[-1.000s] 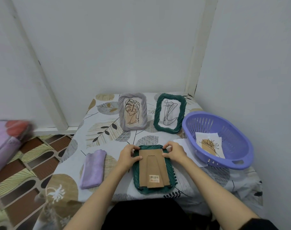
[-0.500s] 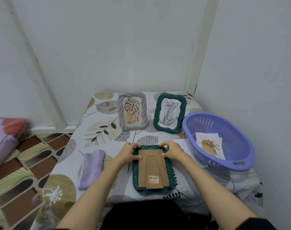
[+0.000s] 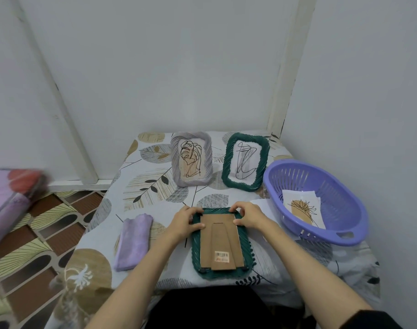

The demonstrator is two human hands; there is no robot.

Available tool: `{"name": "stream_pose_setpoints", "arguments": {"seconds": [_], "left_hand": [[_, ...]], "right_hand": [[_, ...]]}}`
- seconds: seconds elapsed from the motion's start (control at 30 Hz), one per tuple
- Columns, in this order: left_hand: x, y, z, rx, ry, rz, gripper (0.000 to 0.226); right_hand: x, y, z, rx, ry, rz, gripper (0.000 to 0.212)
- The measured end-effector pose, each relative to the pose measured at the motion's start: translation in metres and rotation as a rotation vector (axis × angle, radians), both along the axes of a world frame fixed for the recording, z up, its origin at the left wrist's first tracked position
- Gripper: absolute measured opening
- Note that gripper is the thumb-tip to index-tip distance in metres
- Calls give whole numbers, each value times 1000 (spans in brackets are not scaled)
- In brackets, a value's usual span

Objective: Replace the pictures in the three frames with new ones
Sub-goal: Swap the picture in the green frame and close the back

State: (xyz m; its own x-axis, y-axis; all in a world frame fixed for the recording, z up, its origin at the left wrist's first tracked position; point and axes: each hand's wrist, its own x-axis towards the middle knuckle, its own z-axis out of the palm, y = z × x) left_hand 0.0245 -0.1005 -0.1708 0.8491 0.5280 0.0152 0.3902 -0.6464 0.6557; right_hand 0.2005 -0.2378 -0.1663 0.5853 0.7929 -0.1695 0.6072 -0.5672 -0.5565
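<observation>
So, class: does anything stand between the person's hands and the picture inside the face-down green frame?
Yes. The cardboard backing covers the frame from above, hiding the picture. The left hand and right hand touch its top corners.

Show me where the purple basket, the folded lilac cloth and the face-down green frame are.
purple basket (image 3: 345, 207): head view, on its slotted inner wall.
folded lilac cloth (image 3: 132, 241): head view, middle of its top surface.
face-down green frame (image 3: 195, 255): head view, on its left woven border beside the cardboard backing.
</observation>
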Motion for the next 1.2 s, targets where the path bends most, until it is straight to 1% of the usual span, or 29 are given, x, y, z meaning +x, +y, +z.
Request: {"name": "stream_pose_setpoints", "arguments": {"seconds": [0.13, 0.2, 0.33, 0.47, 0.63, 0.7, 0.77, 0.87, 0.97, 1.03, 1.13, 1.2], "left_hand": [[-1, 0, 0, 16, 6, -3, 46], [-1, -1, 1, 18, 11, 3, 46], [-2, -4, 2, 11, 2, 8, 47], [-4, -7, 1, -1, -8, 26, 47], [-5, -9, 2, -4, -9, 41, 48], [-7, -13, 3, 4, -19, 57, 51], [-11, -19, 3, 13, -23, 70, 53], [-19, -26, 3, 4, -18, 54, 48], [-27, -31, 0, 5, -4, 49, 41], [-33, -34, -3, 3, 1, 64, 40], [-41, -40, -8, -7, -4, 89, 37], [-46, -43, -8, -16, -3, 111, 36]], "right_hand": [[0, -1, 1, 10, -12, 23, 23], [0, -2, 2, 11, -16, 25, 23], [-3, -4, 1, 36, -9, -3, 30], [-6, -6, 1, 58, -6, -12, 23], [-11, -8, 7, 59, -6, -16, 22], [-15, -11, 8, 67, -4, -31, 28], [-21, -15, 7, 98, 2, -68, 42], [-35, -26, 10, 139, 38, -108, 54], [-46, -36, 13, 143, 32, -126, 56], [-53, -42, 17, 101, 21, -172, 56], [-64, -46, 20, 29, 57, -192, 54], [-73, -45, 23, 53, 82, -200, 52]]}}
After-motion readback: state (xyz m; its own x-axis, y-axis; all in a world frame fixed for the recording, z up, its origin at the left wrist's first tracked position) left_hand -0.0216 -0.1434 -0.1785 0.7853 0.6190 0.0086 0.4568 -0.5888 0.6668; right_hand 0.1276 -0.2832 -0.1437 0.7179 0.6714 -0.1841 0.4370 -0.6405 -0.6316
